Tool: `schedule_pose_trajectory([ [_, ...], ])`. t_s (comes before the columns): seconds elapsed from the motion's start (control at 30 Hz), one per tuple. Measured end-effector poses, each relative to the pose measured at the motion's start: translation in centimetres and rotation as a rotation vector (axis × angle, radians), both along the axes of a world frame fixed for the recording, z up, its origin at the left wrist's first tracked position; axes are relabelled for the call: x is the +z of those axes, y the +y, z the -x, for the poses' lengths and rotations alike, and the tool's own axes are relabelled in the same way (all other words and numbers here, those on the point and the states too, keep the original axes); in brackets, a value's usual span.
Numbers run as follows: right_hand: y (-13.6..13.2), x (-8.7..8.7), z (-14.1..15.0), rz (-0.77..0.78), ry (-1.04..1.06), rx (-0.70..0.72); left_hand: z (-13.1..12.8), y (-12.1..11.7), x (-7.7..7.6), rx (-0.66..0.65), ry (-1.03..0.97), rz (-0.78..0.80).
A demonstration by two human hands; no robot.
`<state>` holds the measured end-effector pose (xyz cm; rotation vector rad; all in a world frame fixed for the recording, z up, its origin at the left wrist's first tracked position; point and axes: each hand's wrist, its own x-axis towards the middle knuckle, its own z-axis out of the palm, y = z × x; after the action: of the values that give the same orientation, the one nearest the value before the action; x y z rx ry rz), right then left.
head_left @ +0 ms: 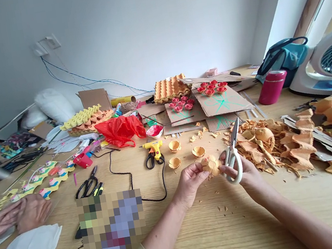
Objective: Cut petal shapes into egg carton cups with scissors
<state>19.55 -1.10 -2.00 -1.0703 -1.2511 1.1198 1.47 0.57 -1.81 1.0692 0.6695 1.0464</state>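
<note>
My left hand (191, 183) and right hand (248, 173) are pinching an egg-carton cup (211, 165), the right palming scissors (233, 149), seemingly freeing fingertips.

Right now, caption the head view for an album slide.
Left hand and right hand hold an orange carton piece, with white-handled scissors in the right.

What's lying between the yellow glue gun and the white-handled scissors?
In the head view, three orange cups on the table; the left hand holds an orange piece close to the scissors.
</note>
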Motion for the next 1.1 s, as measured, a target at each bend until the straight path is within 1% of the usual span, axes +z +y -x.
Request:
schedule_pose_trajectory([
  [0.07,0.1,-0.1,-0.1,-0.053,-0.045,-0.018,0.2,0.2,0.0,0.031,0.01,-0.025],
  [0.13,0.1,-0.2,-0.2,-0.104,-0.101,-0.044,0.6,0.7,0.4,0.108,0.079,-0.102],
  [0.27,0.0,0.1,-0.4,-0.144,-0.167,-0.078,2.6,2.1,2.1,0.362,0.367,-0.403],
  [0.33,-0.1,0.3,-0.4,-0.158,-0.174,-0.074,3.8,2.6,2.7,0.458,0.541,-0.549],
  [0.43,-0.2,0.5,-0.3,-0.181,-0.18,-0.057,5.1,2.7,3.0,0.505,0.814,-0.713],
  [0.57,-0.3,0.6,-0.3,-0.181,-0.19,-0.044,5.3,2.0,2.5,0.46,1.246,-0.882],
  [0.63,-0.4,0.6,-0.3,-0.18,-0.192,-0.037,5.0,1.6,2.0,0.423,1.387,-0.923],
  [0.67,-0.3,0.6,-0.3,-0.18,-0.193,-0.033,4.8,1.5,1.8,0.409,1.423,-0.931],
  [0.77,-0.3,0.4,-0.3,-0.179,-0.202,-0.023,4.4,1.4,1.2,0.38,1.44,-0.928],
  [0.83,-0.3,0.4,-0.3,-0.181,-0.21,-0.019,4.6,1.5,1.1,0.37,1.424,-0.912],
  [1.0,-0.6,0.7,-0.1,-0.186,-0.253,-0.022,6.5,2.4,1.6,0.413,1.425,-0.874],
  [1.1,-0.7,0.9,0.1,-0.187,-0.266,-0.019,7.8,3.0,1.5,0.351,1.433,-0.837],
])
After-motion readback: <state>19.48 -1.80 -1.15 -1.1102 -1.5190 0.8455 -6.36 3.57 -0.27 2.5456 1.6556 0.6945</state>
